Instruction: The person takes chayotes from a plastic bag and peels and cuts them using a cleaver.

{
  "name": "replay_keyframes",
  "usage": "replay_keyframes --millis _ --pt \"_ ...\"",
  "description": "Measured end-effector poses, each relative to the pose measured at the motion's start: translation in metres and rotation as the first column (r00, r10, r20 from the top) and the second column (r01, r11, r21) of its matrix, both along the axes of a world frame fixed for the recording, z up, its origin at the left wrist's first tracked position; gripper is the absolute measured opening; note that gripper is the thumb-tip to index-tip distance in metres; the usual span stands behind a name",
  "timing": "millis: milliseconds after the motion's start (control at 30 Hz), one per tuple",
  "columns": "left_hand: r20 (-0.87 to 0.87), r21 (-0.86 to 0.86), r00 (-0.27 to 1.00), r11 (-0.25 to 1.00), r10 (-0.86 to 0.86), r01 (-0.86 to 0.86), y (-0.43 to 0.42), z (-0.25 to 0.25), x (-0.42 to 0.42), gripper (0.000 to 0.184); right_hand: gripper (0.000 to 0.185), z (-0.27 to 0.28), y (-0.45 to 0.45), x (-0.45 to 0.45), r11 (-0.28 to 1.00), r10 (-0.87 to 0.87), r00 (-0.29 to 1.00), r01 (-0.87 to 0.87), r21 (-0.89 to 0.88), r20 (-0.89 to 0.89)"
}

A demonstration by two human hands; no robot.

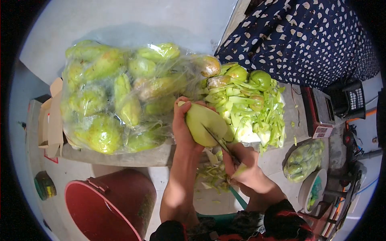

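My left hand (185, 126) is wrapped round a large pale-green peeled fruit (203, 124), which looks like a green mango. My right hand (246, 162) grips a knife (220, 142), its narrow blade lying against the fruit's lower right side. A green strip of peel hangs near my right fingers. Just beyond my hands, a heap of peelings (245, 114) covers the right part of the ledge, with several whole green fruits on top. Left of it lies a large clear plastic bag (108, 102) full of unpeeled green fruits, some with brown patches.
A red bucket (110, 205) stands at the lower left. More peelings (211, 176) lie below my hands. To the right are a red scale (320, 110), a black basket (350, 98), a smaller bag of green fruit (305, 160) and a white pail (307, 193). Dark patterned cloth (297, 38) hangs at the back.
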State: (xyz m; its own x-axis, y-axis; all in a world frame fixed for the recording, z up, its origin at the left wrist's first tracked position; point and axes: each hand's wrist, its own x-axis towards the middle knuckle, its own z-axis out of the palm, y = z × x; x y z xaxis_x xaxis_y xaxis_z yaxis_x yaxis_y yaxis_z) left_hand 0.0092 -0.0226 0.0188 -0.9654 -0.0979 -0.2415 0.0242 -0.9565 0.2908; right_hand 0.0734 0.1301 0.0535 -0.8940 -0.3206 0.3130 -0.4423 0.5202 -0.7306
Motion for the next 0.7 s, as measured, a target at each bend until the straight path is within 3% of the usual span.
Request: replay_keyframes --millis 33,100,133,200,233,300,433,500,533,600,700 --pt "0.0 0.0 1.0 1.0 0.001 -0.001 0.0 0.0 0.0 0.018 0.009 -0.003 0.0 -0.001 0.999 0.015 0.999 -0.016 -0.028 -0.034" --pt "0.012 0.17 0.989 0.975 -0.146 0.142 0.001 0.001 0.002 0.017 0.009 -0.004 -0.001 0.0 0.998 0.029 0.997 -0.033 -0.054 -0.067" --pt "0.01 0.172 0.989 0.975 -0.145 0.141 0.001 -0.001 0.001 0.017 0.011 -0.003 -0.003 0.0 0.999 -0.037 0.999 0.037 -0.035 -0.026" --pt "-0.02 -0.106 1.0 0.994 0.018 -0.02 0.003 -0.004 -0.002 0.016 0.012 -0.003 -0.003 0.0 0.994 -0.105 0.994 0.106 -0.015 0.016" --pt "-0.019 -0.108 1.0 0.994 0.017 -0.019 0.004 -0.002 0.0 0.016 0.012 -0.004 0.0 -0.001 0.997 -0.081 0.997 0.081 -0.011 0.004" --pt "0.063 0.055 0.998 0.998 -0.031 0.028 0.005 0.007 0.003 0.016 0.012 -0.005 0.002 -0.002 0.998 -0.057 0.998 0.057 -0.01 -0.007" --pt "0.09 0.074 0.994 0.995 -0.07 0.064 0.011 -0.001 0.001 0.016 0.014 -0.013 0.007 -0.005 0.999 -0.051 0.998 0.052 0.004 -0.045" --pt "-0.011 -0.144 0.999 0.988 0.052 -0.053 0.011 -0.002 0.0 0.016 0.015 -0.013 0.008 -0.004 0.995 -0.094 0.994 0.096 0.033 -0.061" --pt "-0.008 -0.147 0.999 0.988 0.048 -0.049 0.012 -0.002 0.001 0.016 0.016 -0.006 0.006 -0.004 0.998 -0.068 0.998 0.068 0.008 0.0" --pt "0.013 0.11 0.995 0.989 -0.101 0.099 0.014 -0.002 0.002 0.016 0.017 -0.006 0.005 -0.006 0.999 -0.035 0.998 0.036 -0.017 0.055" --pt "0.069 0.056 0.995 0.996 -0.067 0.064 0.017 -0.002 0.0 0.018 0.017 -0.021 0.012 -0.008 0.999 -0.035 0.999 0.034 -0.02 -0.038"
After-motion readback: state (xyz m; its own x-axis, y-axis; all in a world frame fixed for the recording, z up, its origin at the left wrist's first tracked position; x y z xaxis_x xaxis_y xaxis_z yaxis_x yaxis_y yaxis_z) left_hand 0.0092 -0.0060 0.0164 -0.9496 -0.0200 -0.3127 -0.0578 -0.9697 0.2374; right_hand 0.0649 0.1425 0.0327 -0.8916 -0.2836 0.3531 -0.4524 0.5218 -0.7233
